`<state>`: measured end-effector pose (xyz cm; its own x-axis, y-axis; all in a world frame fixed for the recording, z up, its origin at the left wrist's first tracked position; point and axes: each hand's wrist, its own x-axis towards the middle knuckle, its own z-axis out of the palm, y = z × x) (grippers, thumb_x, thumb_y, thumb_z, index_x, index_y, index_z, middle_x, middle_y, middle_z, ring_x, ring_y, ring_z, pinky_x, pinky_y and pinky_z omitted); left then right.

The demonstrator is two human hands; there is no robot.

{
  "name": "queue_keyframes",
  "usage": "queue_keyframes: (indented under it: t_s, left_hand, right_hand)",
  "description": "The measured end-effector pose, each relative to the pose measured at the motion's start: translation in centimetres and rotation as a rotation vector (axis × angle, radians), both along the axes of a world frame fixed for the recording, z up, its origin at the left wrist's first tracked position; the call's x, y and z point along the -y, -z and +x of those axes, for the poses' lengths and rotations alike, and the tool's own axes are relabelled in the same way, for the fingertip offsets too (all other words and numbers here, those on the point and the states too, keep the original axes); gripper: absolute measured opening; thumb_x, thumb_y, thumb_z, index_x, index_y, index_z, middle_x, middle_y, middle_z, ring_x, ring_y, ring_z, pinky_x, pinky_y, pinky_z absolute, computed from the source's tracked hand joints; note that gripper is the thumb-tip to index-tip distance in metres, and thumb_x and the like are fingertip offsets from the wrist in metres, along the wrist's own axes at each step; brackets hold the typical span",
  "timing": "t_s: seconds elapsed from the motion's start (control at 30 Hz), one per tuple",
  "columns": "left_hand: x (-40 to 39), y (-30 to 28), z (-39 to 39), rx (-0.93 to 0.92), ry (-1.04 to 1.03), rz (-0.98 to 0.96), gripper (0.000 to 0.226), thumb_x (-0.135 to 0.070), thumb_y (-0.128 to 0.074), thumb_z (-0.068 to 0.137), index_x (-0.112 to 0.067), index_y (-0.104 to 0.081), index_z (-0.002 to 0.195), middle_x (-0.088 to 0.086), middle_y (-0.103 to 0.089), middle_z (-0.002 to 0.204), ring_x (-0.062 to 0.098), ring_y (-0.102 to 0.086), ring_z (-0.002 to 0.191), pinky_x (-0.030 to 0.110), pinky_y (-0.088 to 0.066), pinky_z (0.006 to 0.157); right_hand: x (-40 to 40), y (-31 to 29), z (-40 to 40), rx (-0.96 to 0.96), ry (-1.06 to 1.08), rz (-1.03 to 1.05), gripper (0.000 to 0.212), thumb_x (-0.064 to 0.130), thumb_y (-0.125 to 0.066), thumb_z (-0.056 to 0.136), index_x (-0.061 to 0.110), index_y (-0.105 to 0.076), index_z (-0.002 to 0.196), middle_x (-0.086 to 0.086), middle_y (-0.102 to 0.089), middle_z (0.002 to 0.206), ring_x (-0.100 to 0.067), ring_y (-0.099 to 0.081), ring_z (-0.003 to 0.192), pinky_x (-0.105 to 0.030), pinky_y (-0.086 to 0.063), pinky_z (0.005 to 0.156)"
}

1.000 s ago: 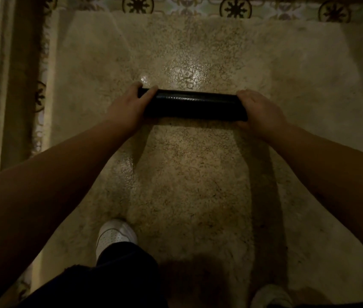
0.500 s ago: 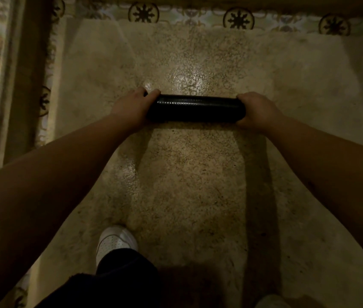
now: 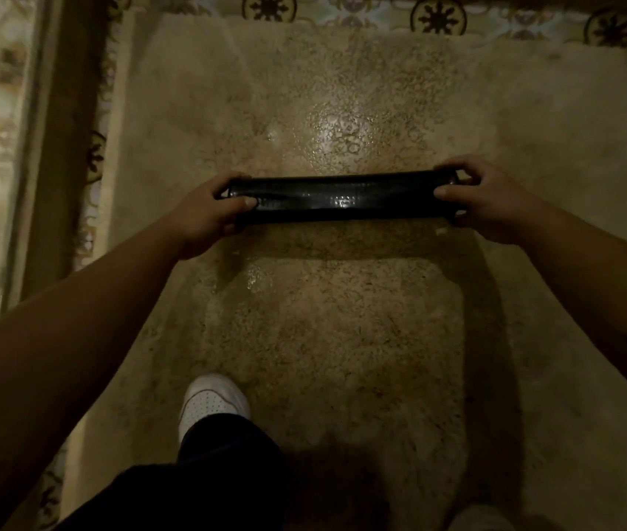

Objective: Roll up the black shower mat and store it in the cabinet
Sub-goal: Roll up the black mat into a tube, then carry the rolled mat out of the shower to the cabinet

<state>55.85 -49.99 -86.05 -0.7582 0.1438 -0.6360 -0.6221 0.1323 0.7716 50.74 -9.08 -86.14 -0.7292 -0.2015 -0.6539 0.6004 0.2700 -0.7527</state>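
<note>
**Rolled Mat Held Over a Wet, Speckled Floor**

The floor (image 3: 342, 339) was a pale, speckled surface, glistening where light struck it near the middle. A border of patterned tiles (image 3: 438, 17) with dark round star motifs ran along the far edge and continued down the left side, beside a dark raised strip (image 3: 70, 109). The room was dim, and shadows of both arms fell across the floor.

The black shower mat (image 3: 342, 199) was fully rolled into a tight tube, lying crosswise in front of the person. The left hand (image 3: 204, 216) was closed around its left end, thumb on top and fingers curled over the far side. The right hand (image 3: 488, 201) gripped the right end the same way.

A white shoe (image 3: 212, 400) under a dark trouser leg (image 3: 223, 454) stood on the floor below. No writing or brand could be read anywhere.
</note>
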Motion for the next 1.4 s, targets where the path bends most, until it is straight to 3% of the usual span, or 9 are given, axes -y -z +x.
queue_keyframes:
  t_s: [0.17,0.37,0.53,0.6,0.8,0.87,0.97,1.2,1.4]
  left_hand:
    - [0.5,-1.2,-0.4,0.011,-0.146,0.069,0.022,-0.013,-0.051,0.097,-0.023,-0.055,0.116,0.002,-0.058,0.103,0.017,-0.055,0.086,0.027,-0.04,0.065]
    - [0.9,-3.5,-1.7,-0.031,-0.133,0.089,0.019,-0.017,-0.055,0.096,-0.032,-0.061,0.106,-0.001,-0.06,0.104,0.019,-0.053,0.087,0.029,-0.036,0.066]
    - [0.9,-8.5,-2.4,0.048,-0.137,0.127,0.025,-0.036,-0.056,0.093,-0.032,-0.06,0.117,0.003,-0.061,0.12,0.028,-0.062,0.103,0.034,-0.051,0.081]
    - [0.8,-11.8,-2.5,0.104,-0.189,0.17,0.032,-0.041,-0.056,0.091,-0.027,-0.06,0.12,0.006,-0.059,0.124,0.031,-0.064,0.106,0.033,-0.056,0.078]
    - [0.5,-25.9,-2.2,0.071,-0.222,0.177,0.034,-0.016,-0.069,0.08,-0.026,-0.064,0.111,0.008,-0.061,0.117,0.033,-0.064,0.1,0.036,-0.053,0.079]
    - [0.1,-31.8,-1.6,0.088,-0.205,0.184,0.046,-0.015,-0.071,0.074,-0.025,-0.061,0.117,0.01,-0.059,0.118,0.033,-0.066,0.095,0.034,-0.052,0.075]
    - [-0.5,-40.6,-1.0,0.059,-0.161,0.185,0.057,-0.015,-0.071,0.075,-0.019,-0.053,0.129,0.011,-0.059,0.116,0.03,-0.069,0.088,0.031,-0.054,0.069]
    - [0.1,-60.7,-0.7,-0.016,-0.174,0.157,0.047,-0.014,-0.066,0.085,-0.016,-0.054,0.13,0.01,-0.061,0.114,0.028,-0.069,0.09,0.036,-0.051,0.08]
    - [1.9,-74.5,0.6,-0.083,-0.166,0.152,0.033,-0.015,-0.062,0.091,-0.022,-0.059,0.123,0.009,-0.062,0.118,0.023,-0.068,0.093,0.035,-0.053,0.081]
  right_hand:
    - [1.6,-0.5,0.1,0.037,0.041,-0.137,0.045,0.006,-0.067,0.084,0.031,-0.061,0.121,-0.004,-0.054,0.122,-0.025,-0.058,0.104,-0.028,-0.052,0.061]
    - [2.0,-3.0,-1.5,0.0,0.053,-0.1,0.043,0.011,-0.071,0.078,0.029,-0.062,0.115,0.0,-0.059,0.112,-0.022,-0.061,0.095,-0.03,-0.05,0.063]
    - [1.3,-8.4,-3.4,-0.039,-0.048,-0.032,0.044,0.013,-0.07,0.08,0.026,-0.059,0.121,-0.001,-0.06,0.112,-0.022,-0.062,0.095,-0.027,-0.055,0.061]
    - [1.3,-11.4,-3.6,-0.057,-0.057,-0.023,0.044,0.013,-0.067,0.084,0.024,-0.056,0.125,-0.001,-0.06,0.112,-0.02,-0.062,0.094,-0.026,-0.055,0.06]
    - [0.4,-25.1,-1.5,-0.047,-0.043,-0.058,0.036,0.012,-0.067,0.081,0.03,-0.061,0.112,-0.002,-0.061,0.112,-0.019,-0.065,0.091,-0.027,-0.057,0.059]
    - [-0.1,-30.8,-0.3,-0.038,-0.029,-0.054,0.04,0.018,-0.069,0.076,0.032,-0.061,0.113,-0.004,-0.061,0.116,-0.021,-0.066,0.092,-0.028,-0.057,0.06]
    - [-0.3,-39.5,1.7,-0.096,0.044,-0.012,0.041,0.014,-0.065,0.086,0.04,-0.058,0.117,-0.004,-0.059,0.117,-0.02,-0.065,0.09,-0.026,-0.055,0.058]
    - [2.2,-58.8,4.2,-0.264,0.247,0.029,0.046,0.021,-0.072,0.084,0.058,-0.062,0.108,0.001,-0.06,0.115,-0.017,-0.065,0.085,-0.024,-0.053,0.057]
    - [3.2,-73.8,5.2,-0.301,0.15,0.051,0.07,0.026,-0.087,0.062,0.056,-0.058,0.119,0.007,-0.061,0.12,-0.009,-0.069,0.087,-0.024,-0.054,0.061]
